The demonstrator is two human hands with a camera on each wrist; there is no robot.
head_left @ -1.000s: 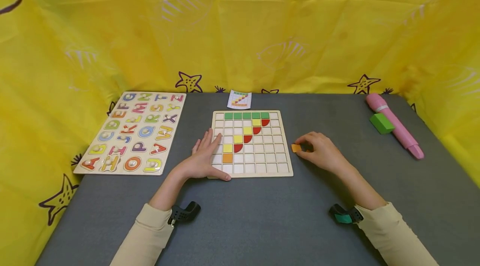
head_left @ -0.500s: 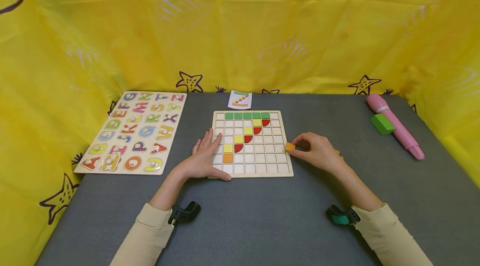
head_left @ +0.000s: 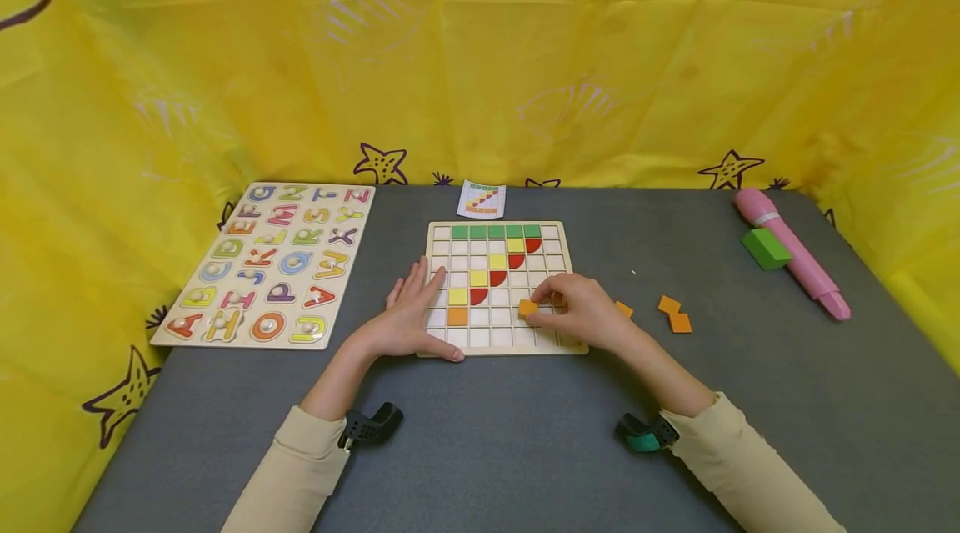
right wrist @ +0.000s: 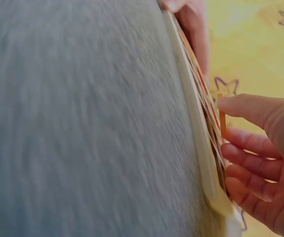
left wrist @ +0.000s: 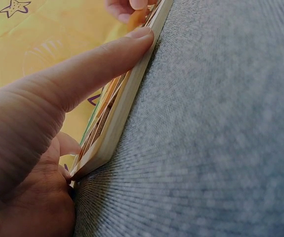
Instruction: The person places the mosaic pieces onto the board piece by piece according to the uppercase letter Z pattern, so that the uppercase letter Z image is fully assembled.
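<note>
A wooden grid board (head_left: 501, 351) lies in the middle of the table. Green squares line its far row, a diagonal of yellow squares and red quarter-circles runs below, and one orange square (head_left: 457, 316) sits at the lower left. My left hand (head_left: 405, 323) rests on the board's left side, fingers spread, thumb on the near edge; the left wrist view shows the thumb (left wrist: 102, 61) along that edge. My right hand (head_left: 581, 309) pinches an orange square tile (head_left: 528, 309) over the board's right part. In the right wrist view the tile (right wrist: 223, 123) is edge-on between thumb and fingers.
Several loose orange tiles (head_left: 679, 323) lie right of the board, one partly behind the right hand. A pattern card (head_left: 482, 199) lies beyond the board. An alphabet puzzle (head_left: 333, 333) is at left; a pink microphone (head_left: 798, 258) and green block (head_left: 766, 249) at right.
My right hand has carried the orange tile leftward from beside the board to over its grid. Loose orange tiles have come into view behind it. The left hand has stayed in place.
</note>
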